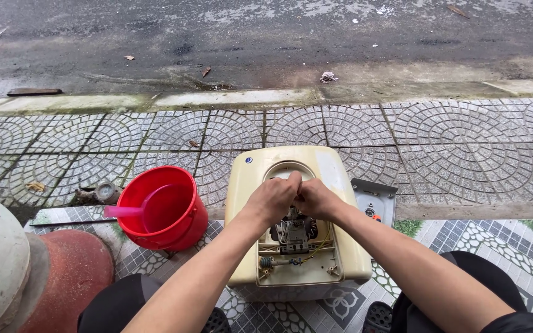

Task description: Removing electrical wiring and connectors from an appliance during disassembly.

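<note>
Both hands, the left hand (274, 196) and the right hand (316, 197), are curled in a tight grip over the round hole of a smooth cream plastic box (297, 222) lying on the patterned floor tiles (464, 154); what they hold is hidden. Wires (291, 237) show inside. A shiny red bucket (161, 209) sits just beside it, and a grey cover plate (374, 198) lies on the other side.
</note>
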